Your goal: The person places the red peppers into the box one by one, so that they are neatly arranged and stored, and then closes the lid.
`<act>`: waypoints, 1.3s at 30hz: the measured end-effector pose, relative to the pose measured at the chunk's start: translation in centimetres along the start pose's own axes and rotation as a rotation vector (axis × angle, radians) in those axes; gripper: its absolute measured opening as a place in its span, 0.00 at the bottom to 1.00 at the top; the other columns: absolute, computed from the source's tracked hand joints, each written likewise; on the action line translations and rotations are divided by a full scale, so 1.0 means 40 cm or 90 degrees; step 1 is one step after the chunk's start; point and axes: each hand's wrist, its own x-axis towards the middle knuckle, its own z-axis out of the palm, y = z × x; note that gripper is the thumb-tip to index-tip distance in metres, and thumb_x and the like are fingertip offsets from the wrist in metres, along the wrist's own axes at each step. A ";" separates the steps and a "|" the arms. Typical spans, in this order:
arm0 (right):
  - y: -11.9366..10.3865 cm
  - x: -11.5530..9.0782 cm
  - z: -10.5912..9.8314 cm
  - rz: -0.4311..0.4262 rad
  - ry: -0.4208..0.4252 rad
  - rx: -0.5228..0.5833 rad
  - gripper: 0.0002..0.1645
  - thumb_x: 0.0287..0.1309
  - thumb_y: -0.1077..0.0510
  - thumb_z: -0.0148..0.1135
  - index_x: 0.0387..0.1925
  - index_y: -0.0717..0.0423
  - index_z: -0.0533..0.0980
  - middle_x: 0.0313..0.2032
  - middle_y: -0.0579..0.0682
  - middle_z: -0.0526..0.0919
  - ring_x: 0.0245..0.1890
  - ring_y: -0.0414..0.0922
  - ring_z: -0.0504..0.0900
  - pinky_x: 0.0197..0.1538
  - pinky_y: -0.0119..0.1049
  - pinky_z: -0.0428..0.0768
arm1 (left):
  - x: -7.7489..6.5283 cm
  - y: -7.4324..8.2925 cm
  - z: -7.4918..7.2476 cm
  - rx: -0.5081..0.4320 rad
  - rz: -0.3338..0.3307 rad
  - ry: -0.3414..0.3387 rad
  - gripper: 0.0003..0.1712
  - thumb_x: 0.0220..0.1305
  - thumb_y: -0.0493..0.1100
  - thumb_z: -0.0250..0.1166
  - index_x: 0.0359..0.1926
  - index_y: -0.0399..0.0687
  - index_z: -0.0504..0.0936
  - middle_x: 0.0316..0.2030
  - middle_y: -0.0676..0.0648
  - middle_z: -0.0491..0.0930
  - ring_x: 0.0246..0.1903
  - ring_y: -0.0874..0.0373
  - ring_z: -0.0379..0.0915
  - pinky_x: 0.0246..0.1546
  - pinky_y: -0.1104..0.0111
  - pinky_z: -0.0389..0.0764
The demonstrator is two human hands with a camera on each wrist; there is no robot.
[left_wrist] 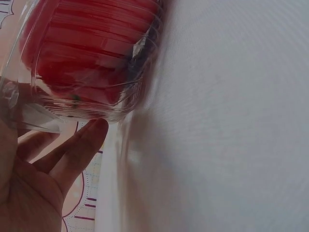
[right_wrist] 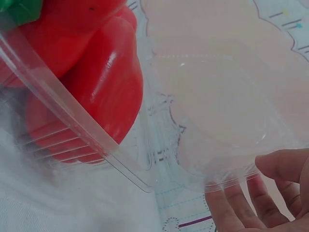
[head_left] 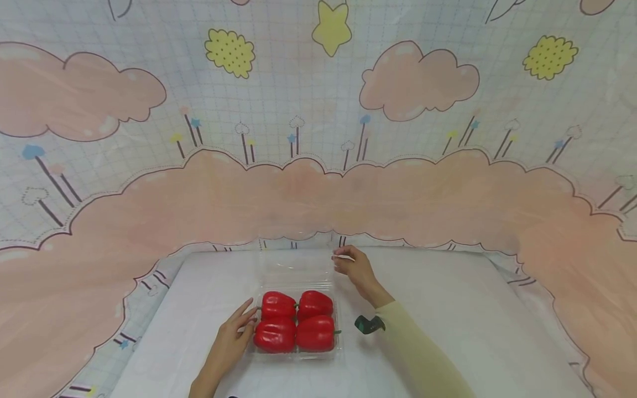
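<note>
Several red bell peppers [head_left: 315, 333] sit in two rows in a clear plastic clamshell container [head_left: 298, 356] on the table. Its transparent lid [head_left: 297, 270] stands raised at the far side, hinged back from the base. My right hand [head_left: 354, 266] pinches the lid's right edge, the thumb on one face and the fingers behind it, as the right wrist view shows. At the container's left side, my left hand [head_left: 233, 334] rests its extended fingertips [left_wrist: 99, 130] against the clear wall. A red pepper [left_wrist: 91, 53] shows through that wall in the left wrist view.
A white cloth [head_left: 438, 298] covers the table. Behind it hangs a curtain [head_left: 298, 193] printed with pink clouds and stars, close to the raised lid. A dark green curved object [head_left: 369, 324] shows beside the right sleeve [head_left: 418, 348].
</note>
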 end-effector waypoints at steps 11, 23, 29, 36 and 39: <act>0.011 -0.007 -0.011 -0.023 -0.015 -0.024 0.10 0.60 0.70 0.59 0.43 0.60 0.74 0.55 0.58 0.79 0.58 0.54 0.81 0.56 0.43 0.85 | 0.008 -0.004 -0.009 -0.021 -0.001 -0.027 0.25 0.67 0.33 0.60 0.65 0.43 0.74 0.71 0.42 0.66 0.55 0.44 0.80 0.45 0.68 0.87; 0.015 -0.021 -0.018 -0.060 -0.024 -0.072 0.09 0.59 0.70 0.62 0.41 0.59 0.75 0.56 0.56 0.80 0.59 0.54 0.80 0.58 0.43 0.83 | 0.038 0.021 -0.052 0.060 0.021 0.008 0.25 0.68 0.36 0.59 0.65 0.39 0.73 0.64 0.36 0.74 0.56 0.40 0.79 0.46 0.59 0.87; 0.015 -0.027 -0.019 -0.089 -0.023 -0.115 0.09 0.58 0.68 0.64 0.38 0.56 0.75 0.55 0.54 0.81 0.59 0.54 0.80 0.59 0.44 0.83 | 0.076 0.054 -0.092 0.068 0.060 0.066 0.25 0.70 0.38 0.58 0.66 0.37 0.71 0.63 0.34 0.73 0.58 0.39 0.77 0.52 0.54 0.83; 0.021 -0.038 -0.018 -0.113 -0.018 -0.167 0.08 0.59 0.67 0.64 0.37 0.53 0.75 0.56 0.53 0.81 0.59 0.55 0.80 0.58 0.46 0.83 | 0.129 0.116 -0.160 0.020 0.007 0.148 0.28 0.76 0.48 0.48 0.68 0.35 0.67 0.63 0.30 0.72 0.61 0.35 0.72 0.58 0.48 0.78; 0.020 -0.043 -0.018 -0.121 -0.013 -0.174 0.09 0.59 0.67 0.64 0.36 0.52 0.75 0.56 0.53 0.81 0.59 0.55 0.80 0.58 0.47 0.83 | 0.148 0.149 -0.187 0.000 -0.020 0.153 0.30 0.77 0.52 0.44 0.69 0.38 0.66 0.63 0.30 0.72 0.62 0.33 0.70 0.61 0.43 0.75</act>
